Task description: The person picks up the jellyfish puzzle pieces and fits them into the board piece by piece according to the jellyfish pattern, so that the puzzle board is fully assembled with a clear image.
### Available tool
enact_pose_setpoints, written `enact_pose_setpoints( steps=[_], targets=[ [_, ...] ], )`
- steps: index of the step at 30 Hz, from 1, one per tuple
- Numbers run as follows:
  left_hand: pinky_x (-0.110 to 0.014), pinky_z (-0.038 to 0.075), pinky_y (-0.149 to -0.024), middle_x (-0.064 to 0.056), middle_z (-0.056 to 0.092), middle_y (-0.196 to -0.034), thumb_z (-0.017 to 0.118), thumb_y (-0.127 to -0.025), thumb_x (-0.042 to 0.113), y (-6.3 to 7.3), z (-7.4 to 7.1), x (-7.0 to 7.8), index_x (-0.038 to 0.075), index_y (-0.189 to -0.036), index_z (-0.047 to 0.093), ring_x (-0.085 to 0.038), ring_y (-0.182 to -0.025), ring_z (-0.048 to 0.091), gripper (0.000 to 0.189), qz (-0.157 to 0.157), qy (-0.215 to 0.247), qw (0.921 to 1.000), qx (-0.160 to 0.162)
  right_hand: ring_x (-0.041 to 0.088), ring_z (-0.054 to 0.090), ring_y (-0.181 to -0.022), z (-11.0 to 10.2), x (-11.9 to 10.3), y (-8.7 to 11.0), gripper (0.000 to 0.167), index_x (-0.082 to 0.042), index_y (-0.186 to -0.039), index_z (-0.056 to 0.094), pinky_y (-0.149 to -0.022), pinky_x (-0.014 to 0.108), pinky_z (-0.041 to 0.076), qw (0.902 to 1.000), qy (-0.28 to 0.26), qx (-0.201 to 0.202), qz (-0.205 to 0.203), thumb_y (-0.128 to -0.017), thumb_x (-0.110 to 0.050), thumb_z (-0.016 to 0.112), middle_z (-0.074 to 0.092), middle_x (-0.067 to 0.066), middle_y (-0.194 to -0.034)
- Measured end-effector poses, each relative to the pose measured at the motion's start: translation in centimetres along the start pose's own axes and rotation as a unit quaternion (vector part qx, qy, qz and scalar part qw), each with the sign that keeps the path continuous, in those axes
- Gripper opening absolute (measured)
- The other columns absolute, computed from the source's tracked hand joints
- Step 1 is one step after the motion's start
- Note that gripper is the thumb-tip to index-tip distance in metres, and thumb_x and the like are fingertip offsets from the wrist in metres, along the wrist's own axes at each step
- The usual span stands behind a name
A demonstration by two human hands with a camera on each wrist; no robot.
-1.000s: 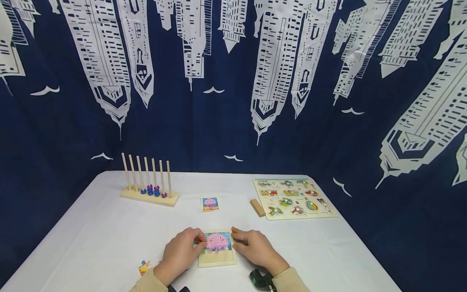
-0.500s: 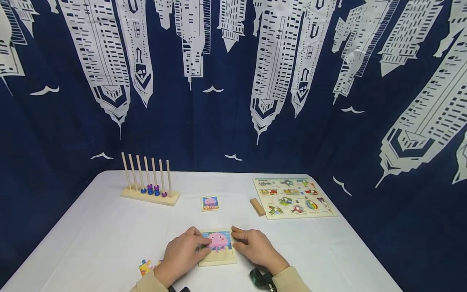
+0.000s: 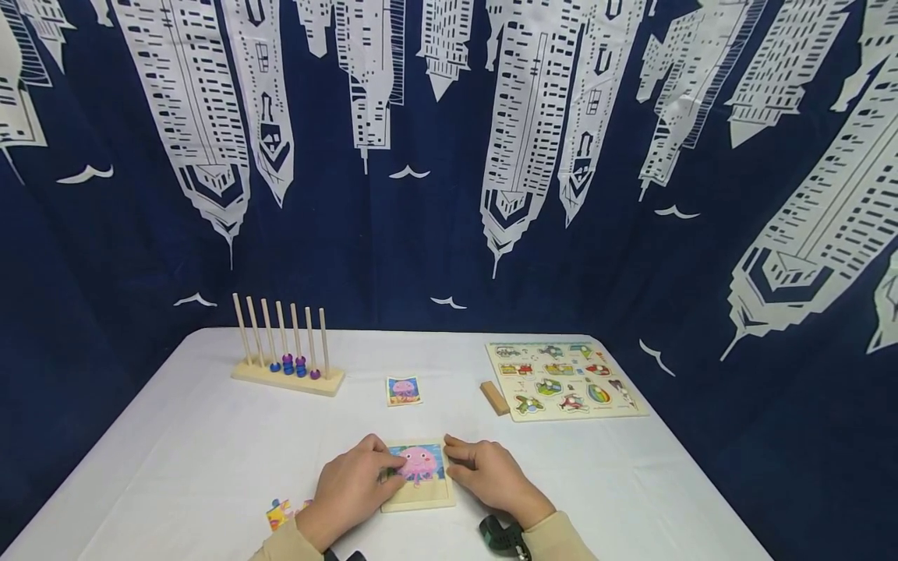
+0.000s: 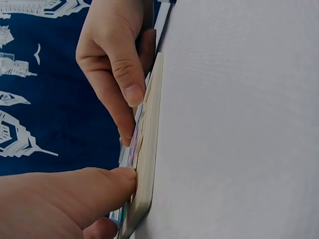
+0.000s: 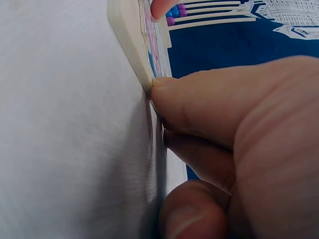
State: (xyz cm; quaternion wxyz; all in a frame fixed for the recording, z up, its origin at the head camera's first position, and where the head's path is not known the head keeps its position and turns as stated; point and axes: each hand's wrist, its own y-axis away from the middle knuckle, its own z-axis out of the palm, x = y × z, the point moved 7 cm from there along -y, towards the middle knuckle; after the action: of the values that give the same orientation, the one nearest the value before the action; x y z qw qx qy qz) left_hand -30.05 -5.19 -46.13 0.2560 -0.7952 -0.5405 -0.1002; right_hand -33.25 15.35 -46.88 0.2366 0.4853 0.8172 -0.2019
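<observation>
A square wooden puzzle board (image 3: 421, 499) lies flat on the white table, its lower strip bare wood. Pink jellyfish pieces (image 3: 422, 460) fill the upper part. My left hand (image 3: 354, 483) reaches over the board's left side, thumb and index finger spread apart, pressing on the pieces; its palm hides the board's left edge. At the opposite edge my right hand (image 3: 494, 479) holds the board with thumb and bent fingers. The left wrist view shows the board's pale side (image 4: 149, 149) with the left thumb (image 4: 112, 184) at its upper face. Loose yellow and pink puzzle pieces (image 3: 279, 514) lie beside my left wrist.
Behind the board is a small jellyfish picture card (image 3: 403, 391). A wooden peg rack (image 3: 288, 380) with blue and purple beads stands back left. Back right are a wooden block (image 3: 494, 398) and a large picture puzzle (image 3: 568, 382). A dark curtain (image 3: 421, 257) hangs behind the table.
Over the last second my left hand has moved slightly right, its fingers now reaching further over the jellyfish. My right hand stays at the board's right edge.
</observation>
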Motion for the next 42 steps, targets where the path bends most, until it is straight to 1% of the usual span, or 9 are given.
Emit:
enact_pose_setpoints(
  steps=[7, 13, 20, 23, 26, 30, 34, 38, 42],
  targets=[
    [-0.026, 0.043, -0.056, 0.014, 0.063, -0.091, 0.082, -0.083, 0.032, -0.2, 0.0, -0.2, 0.026, -0.097, 0.077, -0.002, -0.067, 0.055, 0.016, -0.022, 0.000, 0.9997, 0.003, 0.027, 0.058, -0.134, 0.0, -0.1, 0.1, 0.038, -0.008, -0.130, 0.070, -0.110, 0.054, 0.043, 1.0000, -0.003, 0.004, -0.001, -0.096, -0.023, 0.072, 0.062, -0.001, -0.144],
    [-0.026, 0.041, -0.053, 0.016, 0.060, -0.087, 0.084, -0.082, 0.029, -0.2, -0.1, -0.2, 0.033, -0.082, 0.074, -0.001, -0.062, 0.048, 0.011, -0.030, 0.004, 0.9995, 0.009, 0.027, 0.057, -0.135, -0.1, -0.1, 0.1, 0.038, -0.008, -0.131, 0.070, -0.111, 0.055, 0.042, 1.0000, -0.004, 0.003, -0.001, -0.096, -0.023, 0.072, 0.062, 0.000, -0.144],
    [-0.026, 0.041, -0.055, 0.018, 0.061, -0.086, 0.083, -0.085, 0.029, -0.1, -0.3, 0.0, 0.032, -0.082, 0.077, 0.001, -0.065, 0.051, 0.007, -0.033, 0.011, 0.9993, 0.011, 0.028, 0.057, -0.135, 0.0, 0.0, 0.2, 0.038, -0.008, -0.131, 0.070, -0.111, 0.056, 0.042, 1.0000, -0.004, 0.002, 0.000, -0.096, -0.024, 0.072, 0.062, -0.001, -0.144],
    [-0.025, 0.043, -0.054, 0.017, 0.063, -0.087, 0.081, -0.088, 0.030, 0.1, -0.7, -0.1, 0.029, -0.085, 0.078, 0.000, -0.067, 0.054, 0.004, -0.048, 0.008, 0.9985, 0.023, 0.028, 0.057, -0.135, 0.0, 0.1, 0.2, 0.038, -0.008, -0.131, 0.070, -0.111, 0.056, 0.041, 1.0000, -0.005, 0.000, 0.001, -0.096, -0.024, 0.072, 0.062, -0.001, -0.144],
    [-0.028, 0.046, -0.054, 0.013, 0.067, -0.091, 0.080, -0.089, 0.028, 0.3, -2.1, -0.2, 0.026, -0.090, 0.079, -0.005, -0.071, 0.061, 0.003, -0.079, -0.005, 0.9953, 0.056, 0.028, 0.057, -0.135, 0.0, 0.1, 0.1, 0.038, -0.009, -0.131, 0.070, -0.111, 0.057, 0.041, 1.0000, -0.004, -0.002, 0.000, -0.096, -0.024, 0.072, 0.062, -0.001, -0.144],
    [-0.033, 0.049, -0.055, 0.005, 0.074, -0.101, 0.078, -0.091, 0.025, 1.2, -5.4, -0.8, 0.022, -0.100, 0.080, -0.017, -0.080, 0.071, 0.009, -0.118, -0.019, 0.9860, 0.116, 0.027, 0.057, -0.135, 0.0, 0.0, 0.0, 0.038, -0.009, -0.130, 0.070, -0.111, 0.056, 0.041, 1.0000, -0.001, -0.003, 0.000, -0.096, -0.024, 0.072, 0.062, -0.001, -0.144],
    [-0.031, 0.044, -0.050, 0.000, 0.073, -0.114, 0.076, -0.093, 0.023, 2.5, -7.6, -1.5, 0.020, -0.115, 0.077, -0.013, -0.062, 0.064, 0.022, -0.139, -0.019, 0.9788, 0.149, 0.028, 0.057, -0.135, 0.0, -0.1, -0.2, 0.039, -0.008, -0.131, 0.070, -0.111, 0.055, 0.042, 1.0000, -0.001, -0.003, -0.004, -0.096, -0.024, 0.072, 0.061, -0.001, -0.144],
    [-0.030, 0.041, -0.051, 0.002, 0.069, -0.113, 0.075, -0.093, 0.022, 3.8, -7.5, -2.0, 0.021, -0.121, 0.071, -0.006, -0.060, 0.054, 0.029, -0.147, -0.019, 0.9804, 0.129, 0.028, 0.057, -0.135, 0.0, 0.0, -0.1, 0.039, -0.008, -0.131, 0.070, -0.110, 0.054, 0.043, 1.0000, -0.004, -0.002, -0.005, -0.096, -0.023, 0.072, 0.061, 0.000, -0.144],
    [-0.031, 0.044, -0.056, 0.007, 0.068, -0.103, 0.077, -0.091, 0.025, 4.5, -6.2, -2.4, 0.023, -0.111, 0.073, -0.005, -0.068, 0.056, 0.021, -0.154, -0.021, 0.9847, 0.077, 0.029, 0.057, -0.136, 0.1, 0.0, 0.0, 0.039, -0.007, -0.132, 0.069, -0.110, 0.054, 0.043, 1.0000, -0.009, -0.001, -0.002, -0.096, -0.023, 0.072, 0.061, 0.000, -0.144]
  ],
)
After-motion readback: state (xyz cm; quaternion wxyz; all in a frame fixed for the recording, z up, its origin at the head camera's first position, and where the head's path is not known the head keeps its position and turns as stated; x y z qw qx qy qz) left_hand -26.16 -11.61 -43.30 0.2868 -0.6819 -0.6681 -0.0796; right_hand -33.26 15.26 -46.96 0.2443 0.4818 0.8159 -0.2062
